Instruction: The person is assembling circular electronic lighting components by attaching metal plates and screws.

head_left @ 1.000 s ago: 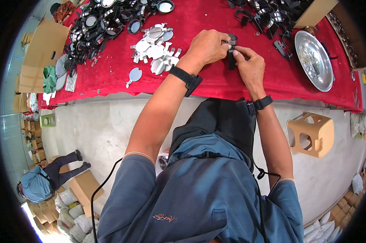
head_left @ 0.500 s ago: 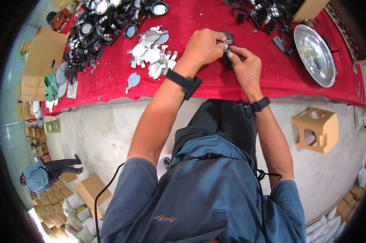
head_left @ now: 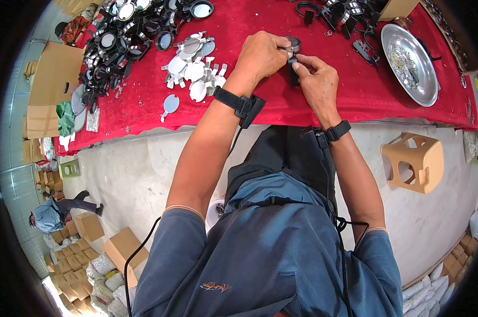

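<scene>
Both hands meet over the red cloth, on a round-headed black part [head_left: 293, 44] with a metallic rim and a short black handle hanging toward me. My left hand [head_left: 263, 55] pinches the head from its left side. With thumb and fingers, my right hand [head_left: 319, 82] grips near the joint of head and handle; the fingertips partly hide that joint. Left of my hands lies a pile of thin grey and white discs with tabs [head_left: 195, 70]. One single disc [head_left: 170, 105] rests apart, nearer the table edge.
A heap of similar black round parts [head_left: 112, 53] fills the far left beside a cardboard box [head_left: 48, 74]. More black parts [head_left: 350, 16] lie at the far right. A metal dish [head_left: 426, 90] holds small hardware. A tan stool [head_left: 421, 164] stands on the floor; a person [head_left: 51, 214] is at left.
My hands stay on the black part, with the right fingers slightly shifted. The table has slid a little upward and left in view. The person at the left has moved slightly.
</scene>
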`<state>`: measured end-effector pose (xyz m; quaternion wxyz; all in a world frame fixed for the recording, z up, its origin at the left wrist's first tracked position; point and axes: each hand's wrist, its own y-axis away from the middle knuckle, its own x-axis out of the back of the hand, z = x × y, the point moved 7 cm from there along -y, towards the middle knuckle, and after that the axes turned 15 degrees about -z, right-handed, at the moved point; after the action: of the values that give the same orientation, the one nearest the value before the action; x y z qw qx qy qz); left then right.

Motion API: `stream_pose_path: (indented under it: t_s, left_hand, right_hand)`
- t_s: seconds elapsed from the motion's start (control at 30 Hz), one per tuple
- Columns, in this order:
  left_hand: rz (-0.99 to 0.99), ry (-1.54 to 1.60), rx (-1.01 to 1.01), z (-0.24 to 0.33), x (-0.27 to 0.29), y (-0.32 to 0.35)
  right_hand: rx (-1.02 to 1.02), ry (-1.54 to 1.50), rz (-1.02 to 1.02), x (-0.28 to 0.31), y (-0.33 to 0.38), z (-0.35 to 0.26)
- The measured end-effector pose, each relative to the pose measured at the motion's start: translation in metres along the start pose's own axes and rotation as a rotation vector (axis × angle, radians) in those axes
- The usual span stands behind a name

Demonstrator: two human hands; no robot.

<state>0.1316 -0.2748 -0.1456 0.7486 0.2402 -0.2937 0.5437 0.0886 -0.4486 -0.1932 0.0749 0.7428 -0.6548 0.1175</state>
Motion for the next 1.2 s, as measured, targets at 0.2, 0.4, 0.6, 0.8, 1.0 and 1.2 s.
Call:
stream_pose_path:
  t_s: [0.2, 0.4, 0.6, 0.8, 1.0, 1.2]
  left_hand:
    - [0.066, 0.028, -0.056, 0.002, -0.004, -0.004]
    - [-0.073, -0.142, -0.016, 0.004, -0.004, -0.002]
    - [-0.052, 0.04, -0.024, 0.009, -0.004, 0.006]
    - [0.004, 0.059, 0.002, 0.007, -0.01, 0.001]
    - [0.051, 0.042, 0.015, 0.006, -0.007, 0.006]
    - [0.079, 0.133, -0.045, -0.001, -0.009, 0.003]
  right_hand:
    - [-0.02, -0.01, -0.001, 0.004, -0.001, 0.001]
    - [0.086, 0.129, -0.09, 0.045, -0.001, -0.024]
    - [-0.037, 0.523, 0.21, 0.266, -0.04, -0.025]
    - [-0.213, 1.025, -0.133, 0.343, -0.078, 0.039]
    - [-0.148, 1.028, -0.107, 0.312, -0.08, 0.051]
    - [-0.18, 1.295, -0.162, 0.3, -0.09, 0.061]
